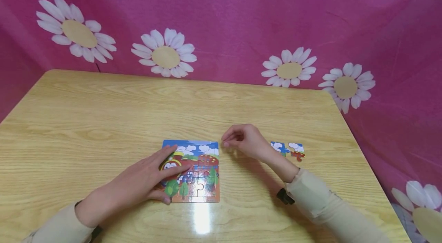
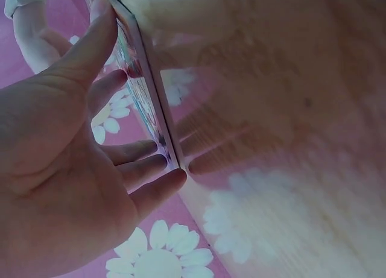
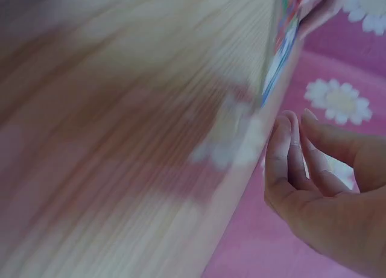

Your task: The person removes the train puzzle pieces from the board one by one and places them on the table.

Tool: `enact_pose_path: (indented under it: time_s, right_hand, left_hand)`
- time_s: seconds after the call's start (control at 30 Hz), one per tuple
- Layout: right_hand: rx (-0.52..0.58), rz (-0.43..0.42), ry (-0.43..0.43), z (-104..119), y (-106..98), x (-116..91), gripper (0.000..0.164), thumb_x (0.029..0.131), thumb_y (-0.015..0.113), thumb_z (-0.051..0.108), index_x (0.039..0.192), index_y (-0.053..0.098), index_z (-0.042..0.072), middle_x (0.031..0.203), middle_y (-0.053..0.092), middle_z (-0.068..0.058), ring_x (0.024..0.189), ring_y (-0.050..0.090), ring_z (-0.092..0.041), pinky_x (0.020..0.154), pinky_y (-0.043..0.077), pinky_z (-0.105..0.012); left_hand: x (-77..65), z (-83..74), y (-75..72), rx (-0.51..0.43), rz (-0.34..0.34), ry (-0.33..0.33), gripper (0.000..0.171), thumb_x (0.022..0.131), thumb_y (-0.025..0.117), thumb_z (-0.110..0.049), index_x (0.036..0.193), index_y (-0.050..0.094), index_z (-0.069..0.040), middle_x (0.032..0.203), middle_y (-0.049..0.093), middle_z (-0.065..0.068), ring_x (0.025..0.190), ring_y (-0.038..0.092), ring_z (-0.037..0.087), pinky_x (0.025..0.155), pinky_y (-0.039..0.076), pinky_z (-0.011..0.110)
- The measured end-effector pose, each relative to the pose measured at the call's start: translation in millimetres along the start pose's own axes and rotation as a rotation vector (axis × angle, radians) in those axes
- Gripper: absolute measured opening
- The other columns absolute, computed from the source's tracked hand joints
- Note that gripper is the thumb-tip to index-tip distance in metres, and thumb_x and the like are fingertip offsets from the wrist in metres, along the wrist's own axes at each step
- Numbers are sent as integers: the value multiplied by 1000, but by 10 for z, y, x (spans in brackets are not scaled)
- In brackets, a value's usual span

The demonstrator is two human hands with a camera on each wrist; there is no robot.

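Note:
A jigsaw puzzle (image 1: pixel 203 176) with a cartoon train, trees and clouds lies flat on the table. My left hand (image 1: pixel 138 179) rests over its left side, fingers spread and fairly straight; the left wrist view shows the fingertips (image 2: pixel 158 190) along the puzzle's edge (image 2: pixel 158 103). Just off the upper right corner, my right hand (image 1: pixel 246 141) hovers with loosely bent fingers. In the right wrist view, thumb and fingertips (image 3: pixel 281 128) stand slightly apart, with nothing visible between them. Right of this hand lie two loose jigsaw pieces, a blue-and-white one (image 1: pixel 278 146) and a red-and-white one (image 1: pixel 296 150).
The wooden table (image 1: pixel 103 120) reflects a bright light in front of the puzzle. Behind and to the right hangs a pink cloth (image 1: pixel 228 17) with large white daisies. A dark strap (image 1: pixel 285 196) shows below the right sleeve.

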State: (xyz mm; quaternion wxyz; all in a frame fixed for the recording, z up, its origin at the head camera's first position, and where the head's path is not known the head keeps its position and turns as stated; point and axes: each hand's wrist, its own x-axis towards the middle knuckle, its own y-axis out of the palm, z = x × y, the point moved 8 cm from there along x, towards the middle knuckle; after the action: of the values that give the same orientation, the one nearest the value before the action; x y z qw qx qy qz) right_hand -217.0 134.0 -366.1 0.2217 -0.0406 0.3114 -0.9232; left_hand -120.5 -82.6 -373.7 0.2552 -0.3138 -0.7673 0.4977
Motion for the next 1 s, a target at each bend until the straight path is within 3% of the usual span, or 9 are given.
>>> enact_pose_path:
  time_s: [0.2,0.4,0.67,1.0]
  right_hand:
    - [73,77,-6,292,449,209,7,87,72,1,94,72,-1,82,71,-6,71,64,-12,63,49,-22]
    - [58,127,19,404,724,299,8,89,72,7,95,73,2,80,70,-2,61,61,-14,56,49,-22]
    - [-17,133,8,490,849,370,6,89,72,6,93,74,3,80,71,-1,67,61,-5,63,48,-18]
    - [38,132,104,439,874,390,10,89,71,5,98,73,1,78,71,-2,64,62,-9,58,48,-20]
  left_hand:
    - [-94,65,0,27,-8,-44,71,81,63,-61,143,53,-28,152,30,25,132,42,42,95,48,51]
    - [-210,89,-11,91,-48,-36,66,85,62,-59,142,54,-28,151,33,24,129,46,38,94,49,48]
    - [-280,62,-20,117,-53,-29,63,89,60,-55,145,50,-29,152,32,24,130,45,36,95,48,48]
    - [-266,93,15,97,-17,-42,61,90,61,-53,145,51,-29,153,31,25,131,44,39,96,47,51]
